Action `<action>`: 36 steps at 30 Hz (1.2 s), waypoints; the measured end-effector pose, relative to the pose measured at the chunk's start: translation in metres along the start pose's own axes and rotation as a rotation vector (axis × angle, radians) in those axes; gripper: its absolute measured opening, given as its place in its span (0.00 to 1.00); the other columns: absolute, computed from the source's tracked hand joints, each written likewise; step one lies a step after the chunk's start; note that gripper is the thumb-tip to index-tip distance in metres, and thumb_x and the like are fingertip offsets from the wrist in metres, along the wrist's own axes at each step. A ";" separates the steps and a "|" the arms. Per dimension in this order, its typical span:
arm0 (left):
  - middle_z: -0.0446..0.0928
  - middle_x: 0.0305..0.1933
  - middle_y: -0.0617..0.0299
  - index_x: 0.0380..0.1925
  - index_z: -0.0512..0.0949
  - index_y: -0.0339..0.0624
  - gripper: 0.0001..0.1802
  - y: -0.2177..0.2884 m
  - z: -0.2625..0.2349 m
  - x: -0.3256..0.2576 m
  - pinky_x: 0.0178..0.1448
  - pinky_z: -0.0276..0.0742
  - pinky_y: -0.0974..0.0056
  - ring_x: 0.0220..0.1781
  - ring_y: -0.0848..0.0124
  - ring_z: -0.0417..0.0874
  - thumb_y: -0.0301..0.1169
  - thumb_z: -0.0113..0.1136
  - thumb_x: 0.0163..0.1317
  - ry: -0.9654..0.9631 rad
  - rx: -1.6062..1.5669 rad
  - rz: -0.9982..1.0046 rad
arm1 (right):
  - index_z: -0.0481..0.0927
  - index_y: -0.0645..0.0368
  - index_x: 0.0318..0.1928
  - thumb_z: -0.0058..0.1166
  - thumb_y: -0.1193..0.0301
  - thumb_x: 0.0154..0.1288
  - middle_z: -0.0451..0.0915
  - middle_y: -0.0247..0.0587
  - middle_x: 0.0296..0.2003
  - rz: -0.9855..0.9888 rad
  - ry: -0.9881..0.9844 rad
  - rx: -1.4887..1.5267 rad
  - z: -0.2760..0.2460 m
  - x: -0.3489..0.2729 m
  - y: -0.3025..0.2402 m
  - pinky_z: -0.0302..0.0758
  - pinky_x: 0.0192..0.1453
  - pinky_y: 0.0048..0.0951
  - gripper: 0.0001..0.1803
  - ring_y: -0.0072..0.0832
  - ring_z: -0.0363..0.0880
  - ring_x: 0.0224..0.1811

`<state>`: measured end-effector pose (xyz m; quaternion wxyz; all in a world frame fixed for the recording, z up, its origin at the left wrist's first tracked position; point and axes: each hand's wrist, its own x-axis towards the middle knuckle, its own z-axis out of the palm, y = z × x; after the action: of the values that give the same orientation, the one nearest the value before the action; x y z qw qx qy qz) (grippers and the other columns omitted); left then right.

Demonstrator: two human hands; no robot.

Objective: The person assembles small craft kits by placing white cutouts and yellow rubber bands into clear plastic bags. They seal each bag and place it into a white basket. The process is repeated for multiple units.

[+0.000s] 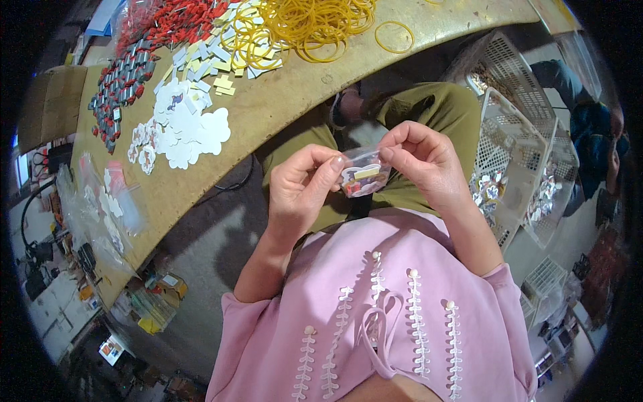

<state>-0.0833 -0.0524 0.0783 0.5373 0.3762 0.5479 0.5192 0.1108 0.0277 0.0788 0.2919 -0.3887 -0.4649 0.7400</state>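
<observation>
Above my lap I hold a small clear plastic bag [366, 175] by its top edge. Inside it show a white cut-out piece, a yellow strip and something small and red. My left hand [299, 187] pinches the bag's left upper corner between thumb and fingers. On the other side, my right hand [425, 161] grips the right upper corner the same way. The fingertips of both hands partly cover the bag's top edge.
The table ahead carries yellow rubber bands [315, 27], yellow and white strips [214, 60], white cut-outs [191, 130], grey-and-red small parts [124, 87] and plastic bags [100, 204]. White plastic baskets [506, 127] with filled bags stand at right. Another person [593, 134] is at the far right.
</observation>
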 end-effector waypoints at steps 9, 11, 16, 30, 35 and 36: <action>0.77 0.25 0.59 0.27 0.79 0.40 0.06 0.000 0.011 0.028 0.33 0.73 0.65 0.26 0.66 0.77 0.22 0.66 0.49 0.029 0.579 0.350 | 0.81 0.66 0.38 0.55 0.77 0.67 0.83 0.34 0.30 -0.162 0.068 -0.300 0.016 0.007 0.006 0.78 0.38 0.20 0.04 0.15 0.81 0.33; 0.76 0.24 0.60 0.25 0.77 0.40 0.05 -0.002 0.015 0.034 0.32 0.73 0.64 0.26 0.63 0.77 0.22 0.65 0.48 0.051 0.659 0.432 | 0.81 0.65 0.37 0.56 0.77 0.66 0.83 0.34 0.29 -0.151 0.092 -0.353 0.018 0.006 0.004 0.78 0.38 0.20 0.04 0.14 0.80 0.32; 0.74 0.24 0.63 0.24 0.76 0.40 0.05 -0.002 0.006 0.035 0.32 0.71 0.67 0.26 0.71 0.75 0.21 0.63 0.51 -0.082 0.554 0.256 | 0.81 0.66 0.37 0.56 0.76 0.66 0.82 0.32 0.29 -0.003 -0.006 -0.086 0.002 0.012 0.007 0.77 0.37 0.19 0.05 0.15 0.79 0.31; 0.80 0.40 0.67 0.44 0.79 0.36 0.10 -0.016 0.006 0.028 0.48 0.75 0.73 0.41 0.82 0.78 0.21 0.61 0.61 -0.166 -0.238 -0.239 | 0.84 0.63 0.36 0.62 0.69 0.63 0.84 0.36 0.30 0.195 0.009 0.178 -0.024 0.036 0.016 0.78 0.36 0.21 0.09 0.19 0.80 0.29; 0.81 0.47 0.63 0.49 0.79 0.37 0.15 -0.033 0.018 0.014 0.53 0.78 0.68 0.46 0.77 0.81 0.22 0.64 0.62 -0.249 -0.222 -0.284 | 0.83 0.63 0.38 0.61 0.67 0.65 0.84 0.36 0.31 0.180 0.000 0.180 -0.022 0.037 0.015 0.79 0.39 0.22 0.11 0.20 0.82 0.31; 0.81 0.47 0.63 0.49 0.79 0.37 0.15 -0.039 0.016 0.014 0.53 0.78 0.68 0.46 0.76 0.81 0.22 0.64 0.62 -0.245 -0.240 -0.301 | 0.83 0.64 0.39 0.60 0.66 0.66 0.84 0.37 0.32 0.169 0.002 0.187 -0.020 0.036 0.014 0.79 0.40 0.22 0.12 0.20 0.82 0.32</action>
<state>-0.0636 -0.0434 0.0399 0.7120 0.2837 0.4630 0.4451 0.1076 0.0595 0.0495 0.2640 -0.3981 -0.3593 0.8017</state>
